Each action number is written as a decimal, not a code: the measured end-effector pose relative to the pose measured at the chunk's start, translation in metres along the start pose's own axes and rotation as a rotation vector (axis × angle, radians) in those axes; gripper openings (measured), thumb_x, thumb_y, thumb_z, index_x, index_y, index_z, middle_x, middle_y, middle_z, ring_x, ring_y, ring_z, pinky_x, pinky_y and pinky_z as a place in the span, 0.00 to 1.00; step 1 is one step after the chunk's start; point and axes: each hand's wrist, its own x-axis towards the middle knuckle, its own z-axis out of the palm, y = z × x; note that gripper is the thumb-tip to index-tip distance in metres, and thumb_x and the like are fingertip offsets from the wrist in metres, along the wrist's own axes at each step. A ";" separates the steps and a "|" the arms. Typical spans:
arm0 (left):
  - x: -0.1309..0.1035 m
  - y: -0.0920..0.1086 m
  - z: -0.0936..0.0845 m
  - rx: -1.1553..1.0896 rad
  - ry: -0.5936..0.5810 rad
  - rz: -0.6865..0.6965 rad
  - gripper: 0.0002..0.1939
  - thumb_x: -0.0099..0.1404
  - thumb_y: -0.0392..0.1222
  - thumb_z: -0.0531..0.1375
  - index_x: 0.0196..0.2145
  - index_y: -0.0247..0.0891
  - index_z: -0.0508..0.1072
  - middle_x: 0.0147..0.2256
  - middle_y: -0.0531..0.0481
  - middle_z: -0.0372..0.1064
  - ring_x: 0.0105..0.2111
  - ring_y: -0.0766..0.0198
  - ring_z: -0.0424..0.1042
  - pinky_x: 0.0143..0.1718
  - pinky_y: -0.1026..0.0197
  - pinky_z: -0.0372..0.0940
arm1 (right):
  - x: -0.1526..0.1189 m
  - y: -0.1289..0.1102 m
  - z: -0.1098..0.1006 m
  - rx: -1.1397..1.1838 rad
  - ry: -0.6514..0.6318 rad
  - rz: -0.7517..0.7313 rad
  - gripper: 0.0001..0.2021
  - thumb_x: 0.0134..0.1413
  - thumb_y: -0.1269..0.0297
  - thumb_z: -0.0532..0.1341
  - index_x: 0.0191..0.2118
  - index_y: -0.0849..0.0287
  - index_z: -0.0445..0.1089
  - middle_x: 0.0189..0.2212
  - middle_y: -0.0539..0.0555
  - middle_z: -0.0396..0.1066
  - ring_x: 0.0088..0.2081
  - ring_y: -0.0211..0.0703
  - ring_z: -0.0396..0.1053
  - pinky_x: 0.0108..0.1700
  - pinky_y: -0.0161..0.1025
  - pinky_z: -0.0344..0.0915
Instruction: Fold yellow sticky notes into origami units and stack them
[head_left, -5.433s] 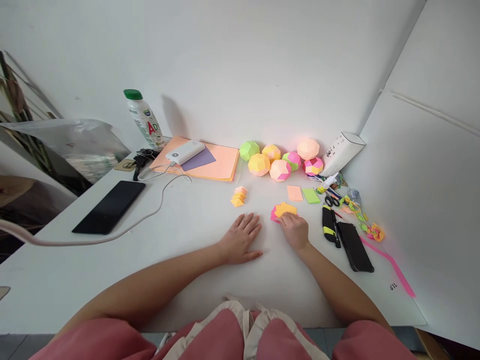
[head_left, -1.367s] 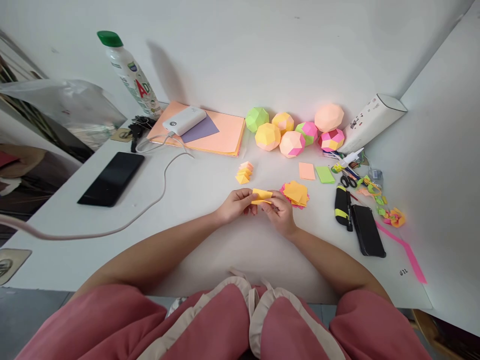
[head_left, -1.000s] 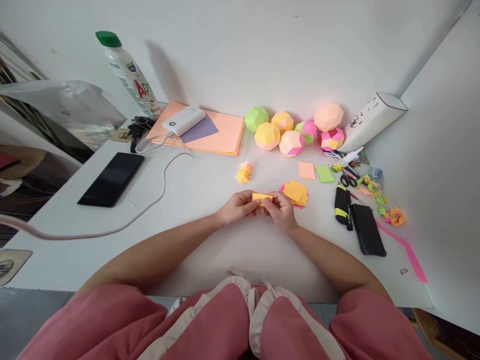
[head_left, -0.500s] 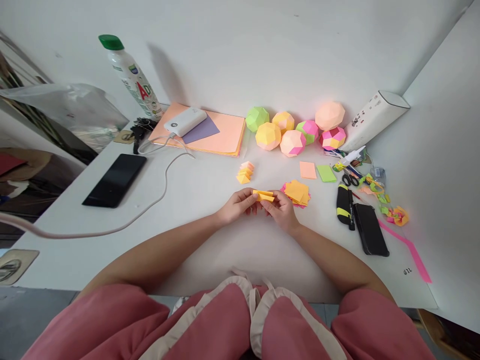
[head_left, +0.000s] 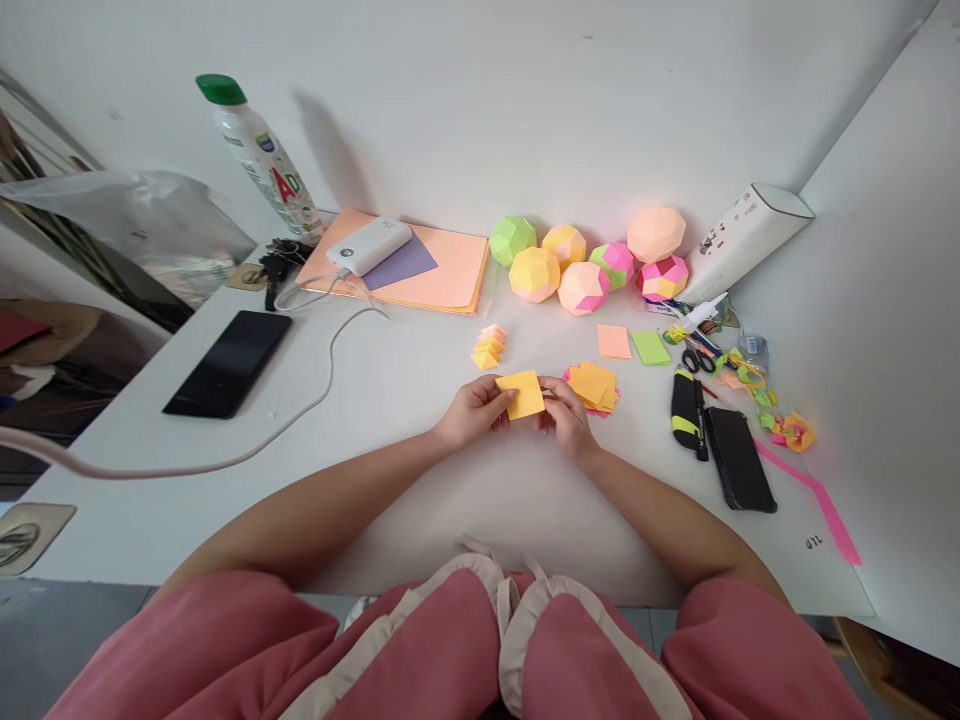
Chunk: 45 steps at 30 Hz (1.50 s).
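A yellow-orange square paper note [head_left: 522, 394] lies flat between my hands, above the white table. My left hand [head_left: 474, 412] pinches its left side, thumb on top and fingers beneath. At the paper's right edge are the bent fingers of my right hand [head_left: 568, 420], gripping that edge; the fingertips are partly hidden. Just right of this hand sits a pile of orange and pink paper squares [head_left: 592, 386]. Beyond my left hand stands a short row of folded yellow and peach paper pieces [head_left: 490, 346].
Faceted paper balls [head_left: 535, 274] line the wall. Peach [head_left: 614, 341] and green notes [head_left: 650, 347] lie in front. Scissors [head_left: 698, 360], a cutter [head_left: 685, 408] and a black case [head_left: 741, 460] are at right. A phone [head_left: 229, 362], cable [head_left: 331, 370], power bank [head_left: 370, 246] and spray bottle [head_left: 266, 160] occupy the left.
The paper, folded into a narrow strip before, is now opened out into a flat square. My right thumb has come off its face and the right hand is at its edge.
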 end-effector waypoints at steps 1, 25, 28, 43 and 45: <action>0.000 -0.001 0.000 0.012 -0.002 0.007 0.19 0.57 0.55 0.58 0.36 0.35 0.66 0.20 0.55 0.64 0.19 0.70 0.63 0.21 0.66 0.58 | 0.000 0.000 0.000 -0.006 0.018 0.002 0.12 0.55 0.61 0.51 0.43 0.58 0.65 0.18 0.46 0.60 0.19 0.33 0.58 0.21 0.32 0.57; 0.000 0.002 0.002 -0.150 0.027 -0.019 0.19 0.55 0.56 0.60 0.35 0.37 0.65 0.24 0.55 0.65 0.19 0.70 0.64 0.20 0.67 0.58 | -0.002 0.003 0.002 -0.216 -0.062 -0.320 0.07 0.46 0.65 0.64 0.32 0.57 0.66 0.56 0.59 0.55 0.54 0.49 0.61 0.52 0.48 0.62; 0.001 0.001 0.002 -0.133 0.002 0.008 0.19 0.56 0.55 0.59 0.34 0.37 0.65 0.21 0.56 0.64 0.18 0.71 0.63 0.20 0.66 0.59 | -0.001 -0.001 0.003 -0.229 -0.048 -0.337 0.06 0.48 0.62 0.63 0.29 0.58 0.66 0.49 0.58 0.63 0.52 0.48 0.62 0.52 0.48 0.61; -0.004 0.002 0.003 0.019 -0.130 0.069 0.19 0.57 0.51 0.60 0.41 0.35 0.66 0.30 0.50 0.68 0.26 0.68 0.67 0.27 0.64 0.63 | -0.001 -0.001 0.006 0.036 0.089 -0.105 0.09 0.50 0.59 0.61 0.31 0.59 0.66 0.23 0.49 0.69 0.23 0.37 0.68 0.25 0.36 0.66; -0.003 0.000 0.004 0.019 -0.137 0.068 0.18 0.58 0.50 0.59 0.40 0.35 0.66 0.30 0.49 0.69 0.27 0.68 0.67 0.27 0.64 0.63 | -0.002 -0.001 0.006 0.031 0.088 -0.107 0.09 0.51 0.59 0.61 0.32 0.59 0.66 0.22 0.49 0.68 0.23 0.36 0.68 0.25 0.35 0.66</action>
